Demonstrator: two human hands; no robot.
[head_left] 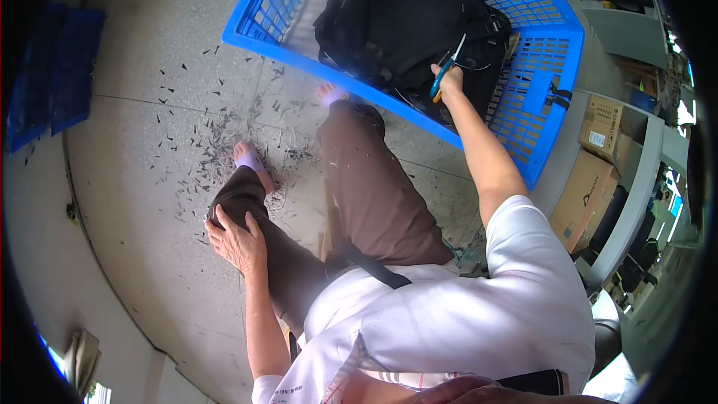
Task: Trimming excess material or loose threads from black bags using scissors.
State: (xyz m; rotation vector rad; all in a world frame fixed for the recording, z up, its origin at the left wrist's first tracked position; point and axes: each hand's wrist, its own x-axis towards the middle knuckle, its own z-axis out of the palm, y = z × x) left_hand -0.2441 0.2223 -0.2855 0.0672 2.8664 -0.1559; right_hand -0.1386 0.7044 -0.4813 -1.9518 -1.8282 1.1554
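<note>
My left hand (236,239) rests on my left knee with its fingers apart, holding nothing. My right arm reaches over the rim of a big blue plastic basket (340,82). In my right hand (450,81) is a pair of scissors (441,79) with teal and orange handles, its blades pointing up and away. The scissors are above a heap of black cloth pieces (396,19) that fills much of the basket. Pale loose threads show along the edges of the cloth. Whether the blades touch the cloth I cannot tell.
Dark scraps and thread cuttings (217,153) litter the floor around my feet. Cardboard boxes (583,198) stand at the right beside a grey shelf frame (636,194). More blue crates (75,71) are at the far left, near the wall.
</note>
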